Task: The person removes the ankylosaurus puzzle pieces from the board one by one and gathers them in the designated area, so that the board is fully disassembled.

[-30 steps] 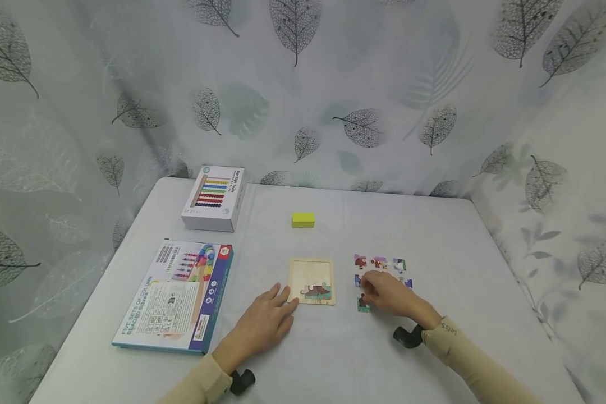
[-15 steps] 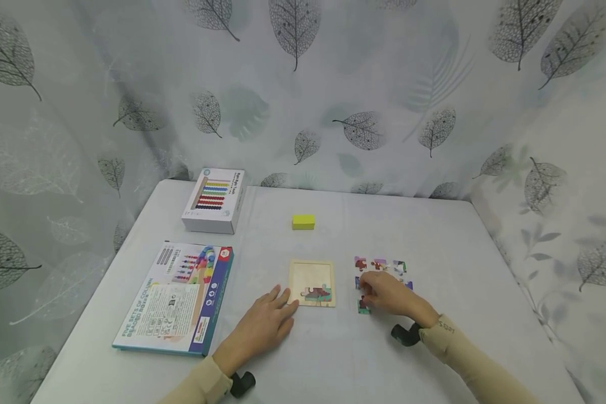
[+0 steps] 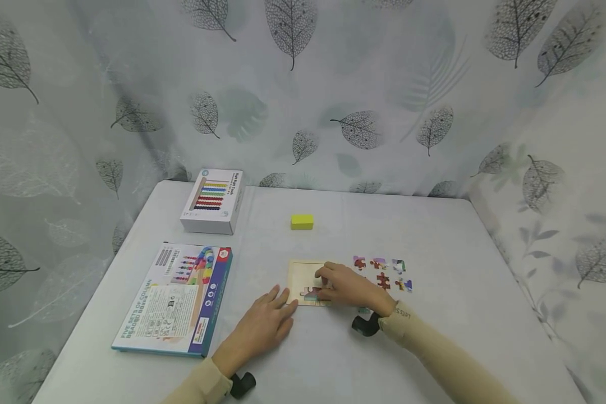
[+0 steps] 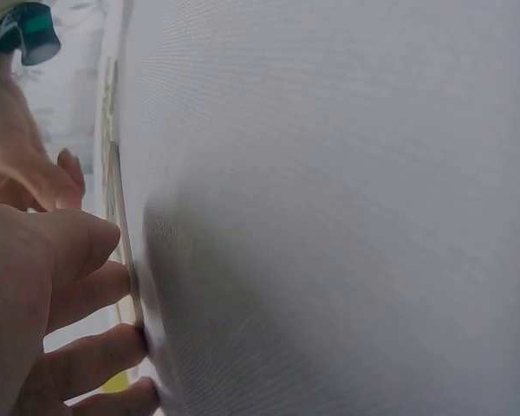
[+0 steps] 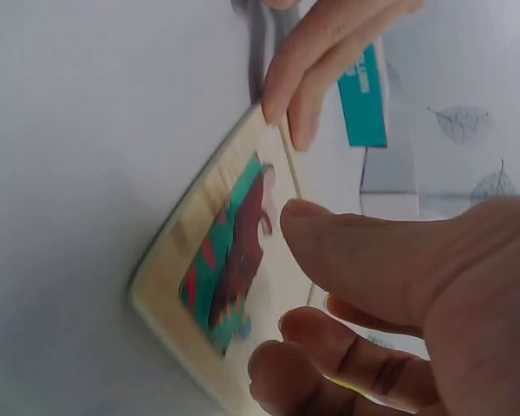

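Observation:
A shallow wooden puzzle tray [image 3: 303, 269] lies on the table, a few joined jigsaw pieces [image 5: 238, 251] filling its near right part. My left hand [image 3: 262, 322] rests on the table, fingers extended and fingertips at the tray's left edge; the left wrist view shows these fingers [image 4: 95, 355] along its side. Over the tray's right side is my right hand [image 3: 350, 286], fingers bent. In the right wrist view its thumb [image 5: 355, 251] stands above the tray. Whether a piece is between its fingers is hidden. Loose jigsaw pieces [image 3: 383, 280] lie right of the tray.
A yellow block [image 3: 302, 222] stands behind the tray. On the left lie a flat box of beaded columns [image 3: 174, 297] and, farther back, a white box [image 3: 212, 202] with a colourful bead picture. Leaf-patterned cloth [image 3: 303, 101] hangs behind the table.
My right hand has moved left from the loose pieces to above the tray, uncovering a red piece in the middle of the group. The left hand stays at the tray's edge.

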Motion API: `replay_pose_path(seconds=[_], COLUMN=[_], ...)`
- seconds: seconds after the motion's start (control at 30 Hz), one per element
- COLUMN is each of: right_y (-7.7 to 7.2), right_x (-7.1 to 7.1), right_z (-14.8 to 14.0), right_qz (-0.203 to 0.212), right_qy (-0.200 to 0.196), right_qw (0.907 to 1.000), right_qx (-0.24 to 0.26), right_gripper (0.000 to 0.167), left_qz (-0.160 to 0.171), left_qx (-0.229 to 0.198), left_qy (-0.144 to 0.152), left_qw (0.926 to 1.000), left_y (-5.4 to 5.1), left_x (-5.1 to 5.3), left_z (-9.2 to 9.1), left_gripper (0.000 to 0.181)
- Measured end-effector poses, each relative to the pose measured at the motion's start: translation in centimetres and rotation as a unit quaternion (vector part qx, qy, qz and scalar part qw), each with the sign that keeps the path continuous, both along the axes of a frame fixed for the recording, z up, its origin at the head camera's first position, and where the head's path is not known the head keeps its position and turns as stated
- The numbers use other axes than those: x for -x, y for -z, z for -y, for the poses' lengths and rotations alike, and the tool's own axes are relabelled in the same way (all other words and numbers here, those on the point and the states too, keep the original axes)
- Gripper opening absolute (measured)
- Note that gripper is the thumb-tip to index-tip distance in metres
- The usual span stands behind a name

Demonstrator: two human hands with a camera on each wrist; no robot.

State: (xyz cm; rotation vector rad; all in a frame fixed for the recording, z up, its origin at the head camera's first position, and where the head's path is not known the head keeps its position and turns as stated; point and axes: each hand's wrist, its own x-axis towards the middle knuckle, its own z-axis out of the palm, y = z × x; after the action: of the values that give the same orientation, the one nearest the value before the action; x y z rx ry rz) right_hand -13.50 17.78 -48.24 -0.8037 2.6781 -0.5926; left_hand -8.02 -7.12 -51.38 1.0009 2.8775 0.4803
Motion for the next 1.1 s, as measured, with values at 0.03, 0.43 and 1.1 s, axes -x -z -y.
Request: replay_pose_path(seconds=[0.03, 0.43, 1.1], right_y=[0.1, 1.1, 1.5], right_x=[0.1, 0.8, 0.5], right_z=[0.5, 2.6, 2.8], right_qz=[0.003, 0.026, 0.024], right_qy=[-0.005, -0.038, -0.027], right_qw=[1.0, 0.9984, 0.9986], right_qx=[-0.001, -0.031, -0.04], right_gripper=[0.037, 0.029, 0.022], left_qz=[0.0, -0.006, -0.006], left_qx=[0.001, 0.001, -0.007], left_qy=[0.001, 0.005, 0.002], left_qw=[1.0, 1.0, 1.0], left_y=[0.1, 0.2, 0.2], left_x=[0.0, 0.2, 0.2], left_z=[0.0, 0.1, 0.1], left_gripper=[0.038, 0.038, 0.037])
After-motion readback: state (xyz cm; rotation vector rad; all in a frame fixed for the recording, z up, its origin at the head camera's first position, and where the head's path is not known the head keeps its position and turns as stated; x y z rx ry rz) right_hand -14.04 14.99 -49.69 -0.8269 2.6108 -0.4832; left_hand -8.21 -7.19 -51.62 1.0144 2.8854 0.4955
